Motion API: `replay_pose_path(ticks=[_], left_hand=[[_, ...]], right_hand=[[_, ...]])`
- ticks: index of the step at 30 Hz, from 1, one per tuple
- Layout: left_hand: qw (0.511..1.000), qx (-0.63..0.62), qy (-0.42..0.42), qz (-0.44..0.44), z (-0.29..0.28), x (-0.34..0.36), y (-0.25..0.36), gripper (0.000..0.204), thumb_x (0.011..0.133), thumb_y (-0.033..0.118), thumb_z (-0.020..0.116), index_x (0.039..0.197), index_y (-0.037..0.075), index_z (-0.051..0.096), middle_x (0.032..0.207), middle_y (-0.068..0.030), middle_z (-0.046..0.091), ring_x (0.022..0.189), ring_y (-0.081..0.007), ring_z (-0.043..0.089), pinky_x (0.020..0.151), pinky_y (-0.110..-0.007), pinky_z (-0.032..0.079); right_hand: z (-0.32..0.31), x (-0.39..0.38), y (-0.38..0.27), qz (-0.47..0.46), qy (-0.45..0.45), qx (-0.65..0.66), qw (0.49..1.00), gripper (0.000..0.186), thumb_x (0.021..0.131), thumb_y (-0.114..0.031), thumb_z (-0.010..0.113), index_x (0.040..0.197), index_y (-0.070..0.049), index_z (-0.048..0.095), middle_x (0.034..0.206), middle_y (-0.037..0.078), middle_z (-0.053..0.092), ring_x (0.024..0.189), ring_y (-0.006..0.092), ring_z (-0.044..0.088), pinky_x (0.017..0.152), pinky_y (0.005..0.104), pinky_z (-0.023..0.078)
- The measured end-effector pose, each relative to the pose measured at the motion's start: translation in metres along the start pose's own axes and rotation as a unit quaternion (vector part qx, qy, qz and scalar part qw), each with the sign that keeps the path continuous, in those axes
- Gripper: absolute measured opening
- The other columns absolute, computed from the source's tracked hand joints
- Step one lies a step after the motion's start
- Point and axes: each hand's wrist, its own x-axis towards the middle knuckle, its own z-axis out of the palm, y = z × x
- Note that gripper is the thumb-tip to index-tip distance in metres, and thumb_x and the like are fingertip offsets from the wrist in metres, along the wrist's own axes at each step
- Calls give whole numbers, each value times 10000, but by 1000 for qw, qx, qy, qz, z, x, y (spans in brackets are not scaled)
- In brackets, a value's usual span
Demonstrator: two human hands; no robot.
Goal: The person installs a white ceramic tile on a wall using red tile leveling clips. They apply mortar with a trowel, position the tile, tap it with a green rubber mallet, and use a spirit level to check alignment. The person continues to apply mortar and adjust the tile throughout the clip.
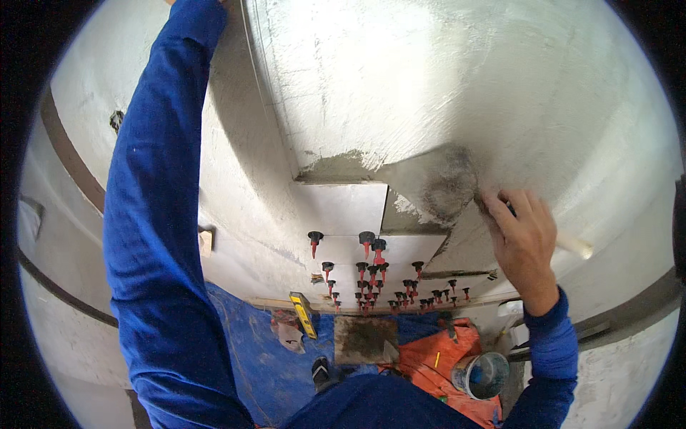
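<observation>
My right hand point(527, 239) is closed round the pale handle of a trowel point(426, 179). The trowel's grey, mortar-smeared blade lies at the wall, just above and right of a white wall tile point(348, 207). Next to that tile, a patch of grey mortar point(411, 217) shows under the blade, with more along the tile's upper edge. My left arm point(163, 164) reaches up along the left side. Only a sliver of my left hand point(171, 1) shows at the top edge, its fingers cut off. Several red and black tile-levelling clips point(379, 250) stand out from the tile joints below.
Below, a blue tarp point(250, 357) covers the floor, with a yellow spirit level point(303, 314) leaning near the wall's foot. A mortar-stained square board point(361, 339) lies beside an orange sheet point(421, 357). At the lower right stands a bucket point(457, 373).
</observation>
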Motion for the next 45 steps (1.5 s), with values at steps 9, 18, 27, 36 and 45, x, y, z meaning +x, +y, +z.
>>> replay_pose_path(ticks=[9,18,27,36,45], left_hand=[[1000,-12,8,-1,3,3,2,324,973,231,609,764,-12,655,687,-38,591,696,-116,532,661,-297,427],[999,-26,5,-25,2,2,2,299,971,205,615,752,6,655,658,5,559,654,-88,496,613,-278,399],[999,-34,5,-20,3,0,0,289,971,186,612,749,5,648,644,10,534,637,-85,481,592,-284,387],[999,-32,14,-23,3,-1,1,302,972,203,611,752,-2,634,637,-10,534,638,-93,483,596,-300,398],[998,-22,35,-36,4,-2,7,301,967,199,614,746,-6,616,632,-21,515,646,-92,471,583,-319,402]], right_hand=[[69,-58,-48,248,23,277,928,343,850,-136,819,1138,30,734,1019,183,699,908,376,683,786,400,536],[120,-74,-113,289,136,236,918,328,862,-88,817,1149,42,727,1066,193,695,929,361,690,809,411,552],[102,-76,-125,265,110,157,945,338,844,-108,823,1151,-6,724,1071,181,691,960,382,676,796,446,539],[18,-66,-78,249,34,157,955,310,852,-115,804,1139,-18,740,1036,167,702,895,358,688,760,426,536],[75,-59,-84,240,103,229,938,329,846,-120,815,1135,15,735,1012,187,709,859,362,695,745,410,540]])
